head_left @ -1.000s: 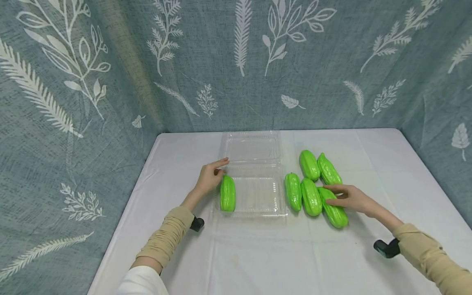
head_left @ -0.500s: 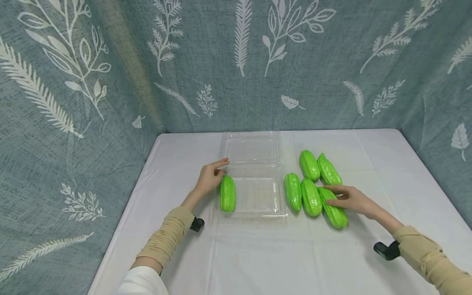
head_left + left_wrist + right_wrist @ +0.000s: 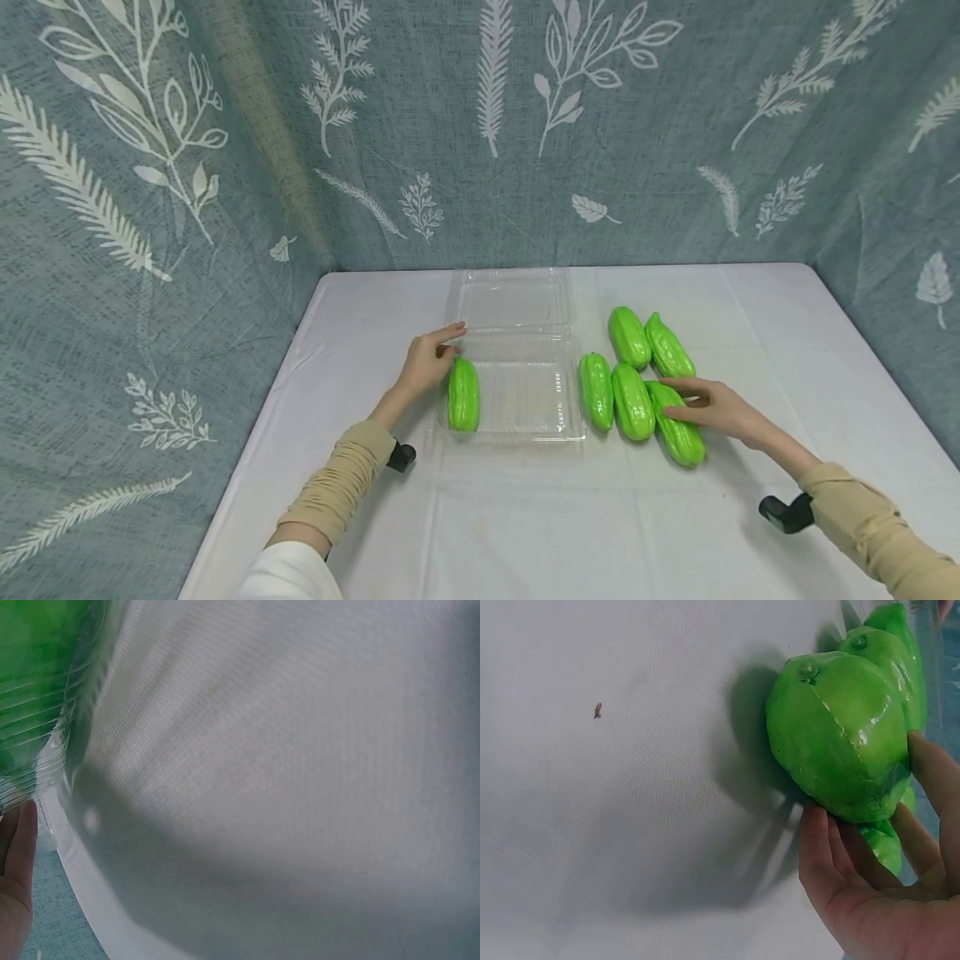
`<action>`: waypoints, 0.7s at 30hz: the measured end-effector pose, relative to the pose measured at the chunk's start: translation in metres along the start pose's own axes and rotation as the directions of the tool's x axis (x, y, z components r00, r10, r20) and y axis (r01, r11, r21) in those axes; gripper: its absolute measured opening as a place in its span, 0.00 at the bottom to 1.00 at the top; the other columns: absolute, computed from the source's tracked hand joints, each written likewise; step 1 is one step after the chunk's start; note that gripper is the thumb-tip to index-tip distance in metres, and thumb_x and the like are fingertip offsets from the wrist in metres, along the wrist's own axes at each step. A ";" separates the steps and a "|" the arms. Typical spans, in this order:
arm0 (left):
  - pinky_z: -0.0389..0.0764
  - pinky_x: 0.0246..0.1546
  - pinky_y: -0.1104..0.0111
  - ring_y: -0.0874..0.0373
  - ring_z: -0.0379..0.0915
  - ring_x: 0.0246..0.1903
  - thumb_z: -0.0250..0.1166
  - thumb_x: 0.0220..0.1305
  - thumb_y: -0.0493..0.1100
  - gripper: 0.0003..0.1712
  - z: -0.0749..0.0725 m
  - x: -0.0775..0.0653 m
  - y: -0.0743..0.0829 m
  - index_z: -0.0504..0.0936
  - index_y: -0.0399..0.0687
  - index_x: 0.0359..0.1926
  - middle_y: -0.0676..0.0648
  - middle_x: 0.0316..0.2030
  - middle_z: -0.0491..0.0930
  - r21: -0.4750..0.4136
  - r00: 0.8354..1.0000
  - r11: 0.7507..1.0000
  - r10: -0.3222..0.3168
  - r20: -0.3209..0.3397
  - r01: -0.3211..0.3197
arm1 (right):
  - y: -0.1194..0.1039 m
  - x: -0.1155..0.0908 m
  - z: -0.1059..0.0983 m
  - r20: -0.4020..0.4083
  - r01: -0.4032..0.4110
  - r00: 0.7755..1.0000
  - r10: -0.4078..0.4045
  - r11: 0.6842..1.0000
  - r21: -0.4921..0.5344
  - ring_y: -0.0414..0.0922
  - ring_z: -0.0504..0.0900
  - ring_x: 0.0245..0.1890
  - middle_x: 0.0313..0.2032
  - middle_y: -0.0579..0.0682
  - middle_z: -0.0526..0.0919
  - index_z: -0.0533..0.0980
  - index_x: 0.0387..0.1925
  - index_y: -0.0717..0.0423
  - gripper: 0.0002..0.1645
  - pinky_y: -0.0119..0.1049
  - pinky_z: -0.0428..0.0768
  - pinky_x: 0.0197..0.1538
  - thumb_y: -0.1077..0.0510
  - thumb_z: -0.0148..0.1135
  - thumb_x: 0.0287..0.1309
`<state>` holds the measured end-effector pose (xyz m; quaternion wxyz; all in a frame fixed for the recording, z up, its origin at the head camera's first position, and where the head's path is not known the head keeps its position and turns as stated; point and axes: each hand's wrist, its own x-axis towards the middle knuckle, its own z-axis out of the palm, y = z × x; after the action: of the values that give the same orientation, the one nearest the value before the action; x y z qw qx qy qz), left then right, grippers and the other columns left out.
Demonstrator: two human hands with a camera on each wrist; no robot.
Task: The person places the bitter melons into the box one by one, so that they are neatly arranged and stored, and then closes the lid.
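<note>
white desk point(image 3: 525, 517) bears a clear box point(image 3: 510, 437) with one green gourd point(image 3: 463, 395) inside, left grip point(image 3: 426, 364) at its left side, pinch unclear, while the right grip point(image 3: 716, 407) curls wide round the nearest loose gourd point(image 3: 680, 438), likely a pick-up calling for firm hold.

One high view, two close ones

From my head, the view looks forward and down over the white cloth-covered table point(image 3: 525, 517) to the grey-green leaf-patterned curtain point(image 3: 450, 125) on the far side. My left wrist view sits low over that table, a clear ribbed plastic container point(image 3: 51, 761) at its left edge. My right wrist view faces, close up, the near end of a glossy green elongated gourd point(image 3: 840, 742). The head view shares the container with the left, the gourd with the right.
</note>
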<state>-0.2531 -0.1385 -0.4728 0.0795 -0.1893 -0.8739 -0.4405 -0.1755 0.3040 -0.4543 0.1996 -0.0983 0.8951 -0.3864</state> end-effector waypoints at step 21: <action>0.80 0.40 0.64 0.47 0.81 0.46 0.52 0.61 0.24 0.22 -0.001 0.001 0.005 0.77 0.33 0.55 0.41 0.60 0.74 0.048 0.996 0.995 -0.085 0.036 0.084 | -0.002 -0.001 0.001 -0.039 -0.023 0.999 0.022 1.000 -0.015 0.65 0.76 0.53 0.60 0.73 0.68 0.63 0.66 0.63 0.40 0.49 0.79 0.48 0.44 0.59 0.61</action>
<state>-0.2521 -0.1364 -0.4680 0.0486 -0.1586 -0.8925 -0.4194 -0.1737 0.3023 -0.4528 0.1856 -0.0822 0.9027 -0.3793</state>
